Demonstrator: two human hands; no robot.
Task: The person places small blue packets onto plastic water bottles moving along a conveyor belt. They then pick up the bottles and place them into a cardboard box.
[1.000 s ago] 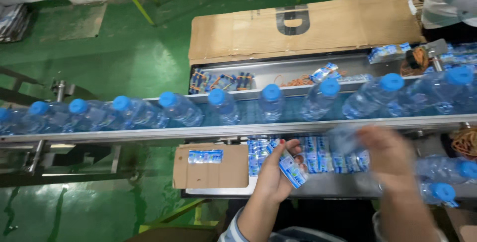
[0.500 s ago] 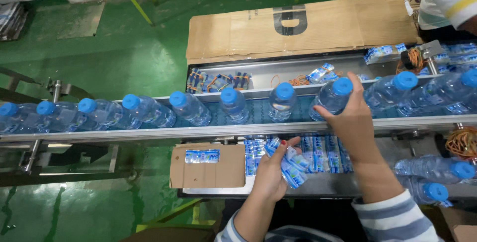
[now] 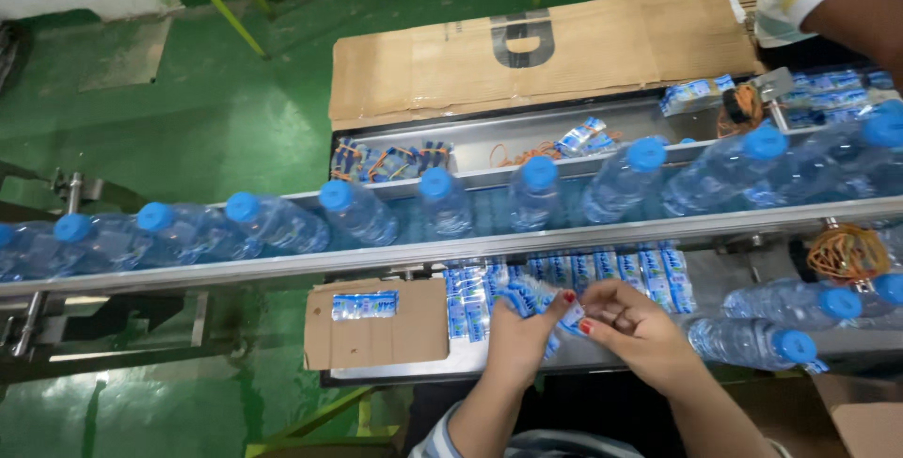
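Blue-and-white label (image 3: 564,312) pinched above the label stack (image 3: 564,275)

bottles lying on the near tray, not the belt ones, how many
3, all on their sides, right of the right hand holding labels: nearest bottle, a second bottle above it, a third bottle at the picture's right edge. More may hide beyond it.

Premises: a water bottling plant, labelling station. Evidence: a steel conveyor line (image 3: 564,244) carrying blue-capped water bottles (image 3: 442,204) in single file, stacks of loose bottle labels (image 3: 602,270) on a metal tray, flattened cardboard cartons (image 3: 611,44), green-painted industrial floor (image 3: 188,138).
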